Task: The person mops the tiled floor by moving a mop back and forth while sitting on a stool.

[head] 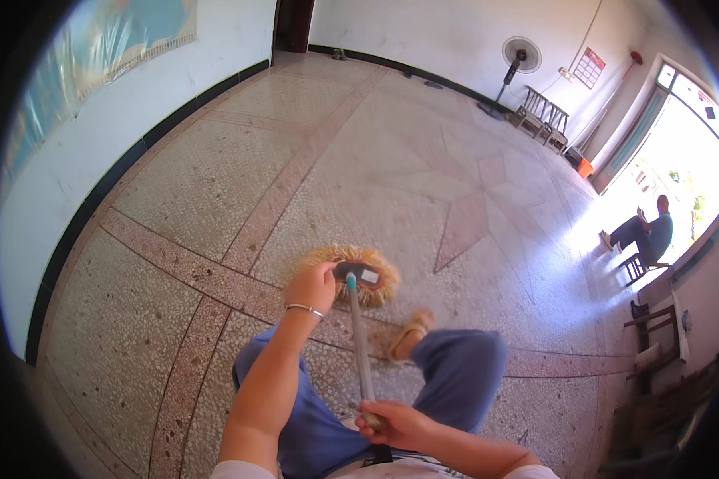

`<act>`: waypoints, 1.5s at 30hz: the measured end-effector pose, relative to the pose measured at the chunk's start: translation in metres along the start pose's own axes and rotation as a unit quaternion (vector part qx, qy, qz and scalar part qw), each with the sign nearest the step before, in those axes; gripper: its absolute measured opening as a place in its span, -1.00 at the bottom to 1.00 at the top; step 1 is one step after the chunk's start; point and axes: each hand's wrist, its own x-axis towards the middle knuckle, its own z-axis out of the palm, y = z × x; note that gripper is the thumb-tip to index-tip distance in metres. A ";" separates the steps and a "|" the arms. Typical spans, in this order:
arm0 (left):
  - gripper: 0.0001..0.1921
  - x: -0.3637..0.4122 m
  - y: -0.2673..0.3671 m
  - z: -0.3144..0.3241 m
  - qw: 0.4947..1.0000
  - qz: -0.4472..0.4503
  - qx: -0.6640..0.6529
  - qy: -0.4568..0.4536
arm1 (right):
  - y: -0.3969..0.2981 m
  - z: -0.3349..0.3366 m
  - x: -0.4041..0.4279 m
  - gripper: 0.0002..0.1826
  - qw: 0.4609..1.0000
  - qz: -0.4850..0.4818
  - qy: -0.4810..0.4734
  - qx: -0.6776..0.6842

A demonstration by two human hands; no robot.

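A mop with a shaggy yellow fringed head (383,287) is held just above or on the terrazzo floor; which of the two I cannot tell. My left hand (311,290) is at the left end of the dark oval plate on top of the head, its fingers bent at the plate's edge. From a teal joint, the metal pole (359,347) runs back towards my body. My right hand (395,424) is closed around the pole's lower part near my waist, with something brownish under the fingers.
A person (653,230) sits on a stool by the bright doorway at right. A standing fan (521,57), small chairs (534,111) and an orange bucket (585,168) stand along the far wall. A wooden chair (659,335) is at right; a wall (126,108) bounds the left.
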 end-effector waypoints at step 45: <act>-0.69 -0.006 0.031 0.044 0.961 0.062 0.113 -0.246 | -0.246 -0.101 0.130 -0.68 0.493 -0.332 0.423 -0.684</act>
